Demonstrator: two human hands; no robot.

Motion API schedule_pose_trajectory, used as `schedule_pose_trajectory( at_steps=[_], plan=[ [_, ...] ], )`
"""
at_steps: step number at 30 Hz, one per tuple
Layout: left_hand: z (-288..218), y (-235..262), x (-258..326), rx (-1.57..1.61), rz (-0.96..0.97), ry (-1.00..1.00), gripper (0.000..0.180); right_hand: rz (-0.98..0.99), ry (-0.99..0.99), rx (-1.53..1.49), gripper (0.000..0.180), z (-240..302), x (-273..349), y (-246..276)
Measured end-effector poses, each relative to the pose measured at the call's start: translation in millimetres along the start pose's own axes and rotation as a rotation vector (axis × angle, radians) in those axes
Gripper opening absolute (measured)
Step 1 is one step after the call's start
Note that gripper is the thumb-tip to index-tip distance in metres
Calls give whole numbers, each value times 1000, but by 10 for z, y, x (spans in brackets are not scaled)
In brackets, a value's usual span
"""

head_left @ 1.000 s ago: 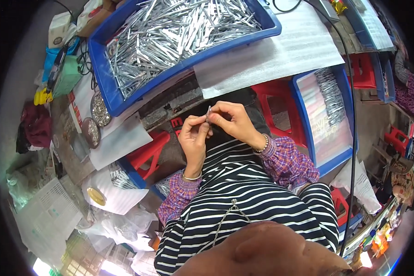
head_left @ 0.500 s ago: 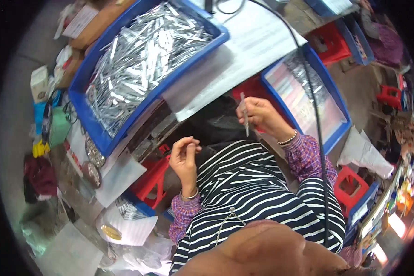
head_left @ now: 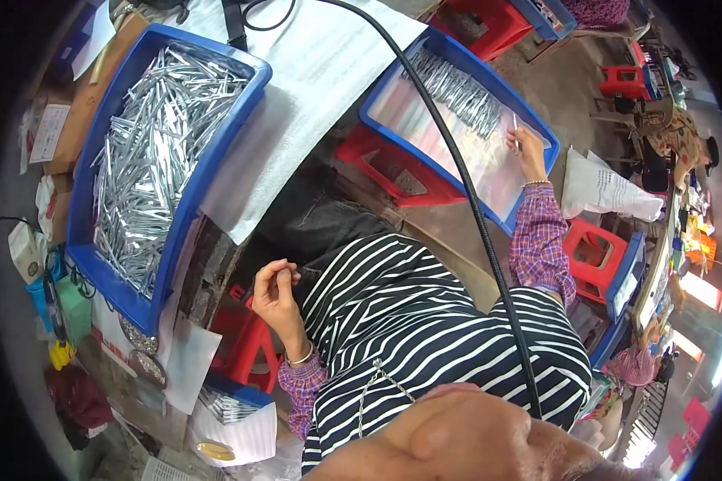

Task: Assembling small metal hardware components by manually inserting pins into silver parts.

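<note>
My right hand (head_left: pixel 527 152) reaches out over a blue tray (head_left: pixel 555 136) on the right, its fingers pinched on a slim silvery strip (head_left: pixel 516 123). Beside it, a row of similar silvery strips (head_left: pixel 457 92) lies side by side on a pale sheet in that tray. My left hand (head_left: pixel 277 297) hovers near my lap with its fingers curled in and the thumb against them; nothing shows in it. On the left, a deep blue bin (head_left: pixel 168 272) holds a heap of loose silvery strips (head_left: pixel 156 152).
A white-covered table (head_left: pixel 305 72) lies between bin and tray. A black cable (head_left: pixel 449 144) crosses the view. Red stools (head_left: pixel 401 172) stand beneath and around the tray. A white sack (head_left: pixel 610 188) sits right of it, and other people work farther right.
My right hand has carried the silvery strip from in front of my body to over the right tray. My left hand stays curled near my lap. The view has shifted to the right.
</note>
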State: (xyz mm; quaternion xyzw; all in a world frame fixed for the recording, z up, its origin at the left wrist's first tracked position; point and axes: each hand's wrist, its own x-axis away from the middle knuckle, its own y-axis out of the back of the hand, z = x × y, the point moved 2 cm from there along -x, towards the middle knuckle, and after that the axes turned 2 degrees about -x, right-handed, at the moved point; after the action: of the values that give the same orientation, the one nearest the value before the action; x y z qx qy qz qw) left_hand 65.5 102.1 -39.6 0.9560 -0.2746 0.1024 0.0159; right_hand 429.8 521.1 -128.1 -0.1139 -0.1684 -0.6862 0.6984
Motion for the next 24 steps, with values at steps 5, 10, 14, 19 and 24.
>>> schedule_pose_trajectory(
  at_steps=[5,10,14,19,24],
  plan=[
    [28,-23,15,-45,12,0,12,-82,9,127,35,-41,-188,-119],
    [33,-33,11,-94,24,-10,13,-53,12,108,35,-237,-200,-255],
    [50,-38,3,-133,50,3,12,-42,230,361,45,-308,-5,-246],
    [118,-74,-15,-120,95,8,11,-12,722,1071,68,-476,229,-288],
    [124,-141,-36,-152,125,-7,11,-74,645,958,73,-408,114,-264]
  ],
)
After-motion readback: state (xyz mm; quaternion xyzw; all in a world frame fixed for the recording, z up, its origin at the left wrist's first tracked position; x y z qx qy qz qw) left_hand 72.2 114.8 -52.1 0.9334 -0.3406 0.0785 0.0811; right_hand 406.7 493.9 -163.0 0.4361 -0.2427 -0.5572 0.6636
